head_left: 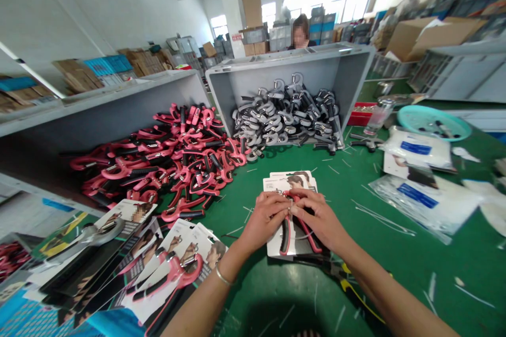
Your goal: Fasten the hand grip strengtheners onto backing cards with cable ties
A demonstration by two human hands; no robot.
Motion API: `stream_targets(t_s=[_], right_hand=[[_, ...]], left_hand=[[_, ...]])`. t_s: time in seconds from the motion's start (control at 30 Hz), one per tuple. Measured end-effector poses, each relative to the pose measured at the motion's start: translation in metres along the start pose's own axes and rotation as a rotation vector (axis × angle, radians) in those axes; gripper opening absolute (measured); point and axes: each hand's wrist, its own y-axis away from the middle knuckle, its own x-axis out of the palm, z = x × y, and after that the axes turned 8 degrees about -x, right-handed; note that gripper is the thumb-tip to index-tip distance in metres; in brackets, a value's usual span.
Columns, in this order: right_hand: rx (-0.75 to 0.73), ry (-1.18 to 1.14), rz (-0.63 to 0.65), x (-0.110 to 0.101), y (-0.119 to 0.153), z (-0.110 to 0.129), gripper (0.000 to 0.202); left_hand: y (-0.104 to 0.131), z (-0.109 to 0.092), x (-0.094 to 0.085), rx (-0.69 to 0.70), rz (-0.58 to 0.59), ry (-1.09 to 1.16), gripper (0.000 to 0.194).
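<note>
Meeting over the red exerciser (314,242), the left hand (266,220) and the right hand (319,217) bring their fingertips together just below its joined end, where a thin white tie (291,203) shows between them. In this head view the fingers are bent and close-set, yet it is impossible to tell which hand pinches the tie, or whether either is fully closed on it. The exerciser lies directly beneath the fingers, flat on a printed card (272,247). Its long axis runs from the joined end, mostly covered, towards the wearer, the two handles spreading apart below the hands. Both hands seem about equally near it, one from each side. A pair of cutters (346,287) lies on the green table (340,184) beside the card's lower edge, partly beneath the right forearm.
</note>
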Motion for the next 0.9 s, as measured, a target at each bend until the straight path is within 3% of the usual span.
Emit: stream_targets(t_s=[0.37,0.9], right_hand=[[-0.046,0.039,0.093,-0.0031,0.0006,-0.0039,0.017],[-0.010,0.045,0.068,-0.0021,-0.0032,0.0004,0.021]], left_hand=[[-0.0059,-0.0019,0.0041,-0.122,-0.084,0.114,0.017],[-0.0020,0.0035,0.0036,-0.043,-0.066,0.094,0.018]])
